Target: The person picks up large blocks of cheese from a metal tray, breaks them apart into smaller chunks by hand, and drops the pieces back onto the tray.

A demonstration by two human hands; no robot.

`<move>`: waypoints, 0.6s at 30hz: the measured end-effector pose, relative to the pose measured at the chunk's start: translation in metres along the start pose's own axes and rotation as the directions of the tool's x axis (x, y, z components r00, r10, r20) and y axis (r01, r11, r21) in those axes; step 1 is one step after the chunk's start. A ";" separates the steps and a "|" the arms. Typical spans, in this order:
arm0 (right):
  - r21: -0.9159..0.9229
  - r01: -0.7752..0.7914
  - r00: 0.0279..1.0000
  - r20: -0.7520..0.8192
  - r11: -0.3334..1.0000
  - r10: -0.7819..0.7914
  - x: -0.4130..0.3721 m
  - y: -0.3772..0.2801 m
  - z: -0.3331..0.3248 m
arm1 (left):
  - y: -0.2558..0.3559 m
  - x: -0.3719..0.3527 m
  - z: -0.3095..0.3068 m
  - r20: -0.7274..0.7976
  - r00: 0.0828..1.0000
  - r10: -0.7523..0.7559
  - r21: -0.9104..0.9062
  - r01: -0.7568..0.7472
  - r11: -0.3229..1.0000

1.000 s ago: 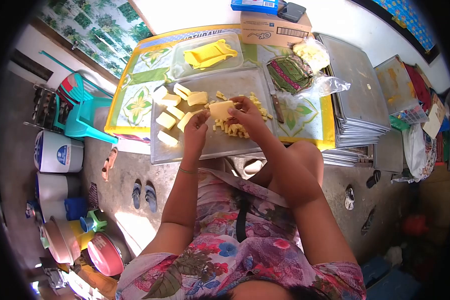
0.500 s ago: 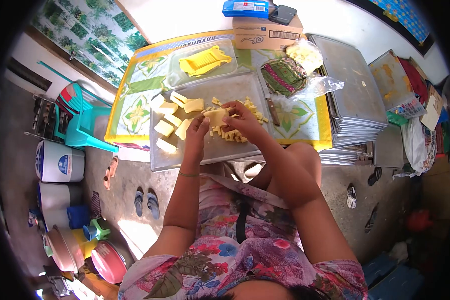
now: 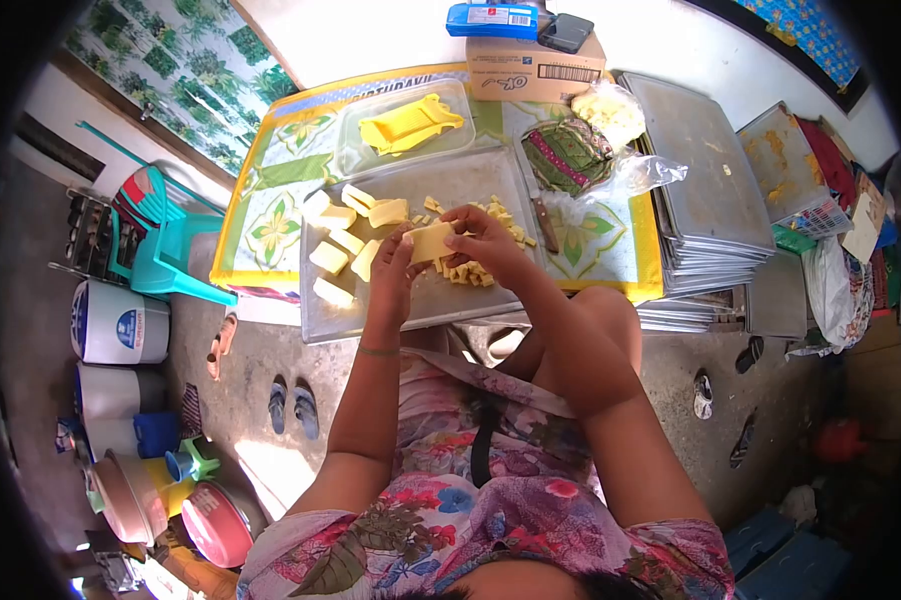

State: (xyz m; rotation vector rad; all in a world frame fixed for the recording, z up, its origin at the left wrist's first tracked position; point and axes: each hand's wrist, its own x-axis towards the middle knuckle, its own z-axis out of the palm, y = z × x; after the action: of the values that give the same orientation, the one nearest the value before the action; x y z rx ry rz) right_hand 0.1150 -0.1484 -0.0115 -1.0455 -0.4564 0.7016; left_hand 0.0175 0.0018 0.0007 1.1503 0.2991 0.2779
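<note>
Above the metal tray, my left hand and my right hand grip a pale yellow block that looks like cheese, one at each end. Its broad face is turned up toward me. Several similar cheese blocks lie on the tray, left of my left hand. Beneath and beyond my right hand is a heap of small cut cheese sticks, partly hidden by that hand. A knife with a brown handle rests along the tray's right edge.
At the back stands a clear plastic tub with yellow wrappers in it. A carton, a patterned cloth and a plastic bag are at the back right. Stacked metal trays rise on the right; a teal chair is left.
The cheese block has been tilted between my hands, so more of its broad face shows. My hands have stayed almost in the same place.
</note>
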 end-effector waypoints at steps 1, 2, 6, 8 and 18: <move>-0.019 0.004 1.000 0.007 1.000 -0.004 -0.001 0.001 0.002 | 0.000 -0.001 0.000 0.006 1.000 -0.014 0.035 0.014 0.999; -0.089 0.009 1.000 0.021 0.996 -0.007 0.000 0.002 0.002 | -0.001 -0.002 0.001 0.012 1.000 -0.028 0.070 0.027 0.997; -0.158 -0.032 0.999 0.036 0.987 0.038 0.002 0.007 0.000 | -0.005 -0.003 -0.004 0.015 0.999 -0.030 0.103 0.028 0.994; -0.083 -0.076 0.996 0.030 0.994 0.078 0.003 0.007 -0.001 | -0.007 -0.004 -0.004 0.036 0.999 0.001 0.091 -0.004 0.996; 0.197 -0.161 0.984 0.103 0.967 0.143 0.001 0.007 -0.007 | 0.004 -0.008 0.000 0.097 0.995 -0.013 0.046 0.009 0.999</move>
State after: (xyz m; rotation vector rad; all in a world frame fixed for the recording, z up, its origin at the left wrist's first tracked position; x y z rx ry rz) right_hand 0.1182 -0.1493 -0.0206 -0.8631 -0.3736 0.9150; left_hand 0.0093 0.0007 0.0050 1.2026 0.2266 0.2055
